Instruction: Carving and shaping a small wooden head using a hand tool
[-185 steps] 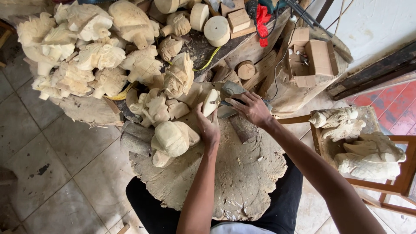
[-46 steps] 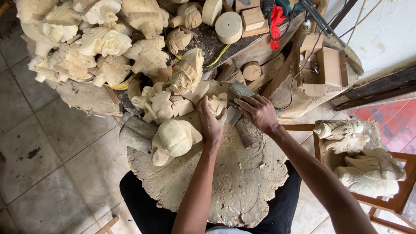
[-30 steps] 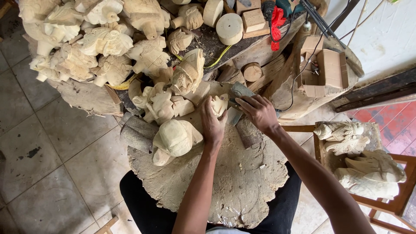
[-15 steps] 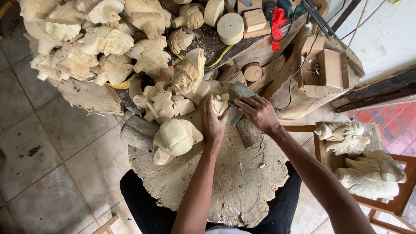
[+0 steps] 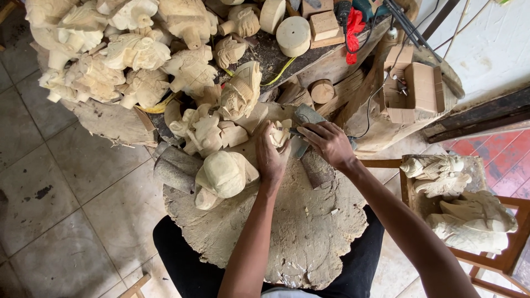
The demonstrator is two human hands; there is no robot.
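My left hand point(image 5: 270, 157) grips a small pale wood carving point(image 5: 280, 134) and holds it down on a big round wooden slab point(image 5: 309, 232) that lies across my lap. My right hand point(image 5: 330, 143) is closed around a thin metal carving tool point(image 5: 291, 131) whose tip touches the carving. A grey wooden mallet point(image 5: 309, 152) lies on the slab, partly under my right hand. A rounded, unfinished pale carving point(image 5: 223, 175) rests just left of my left hand.
Several pale carved figures point(image 5: 121, 55) are piled at the upper left. Round wood discs point(image 5: 292, 34), blocks, a small box point(image 5: 414, 88) and cables lie on the bench behind. More carvings point(image 5: 464, 215) sit on a wooden frame at right. Tiled floor point(image 5: 61, 209) is at left.
Little differs: both hands stay on the small carving and the tool. The view has shifted slightly; earlier the carving was held a little more upright.
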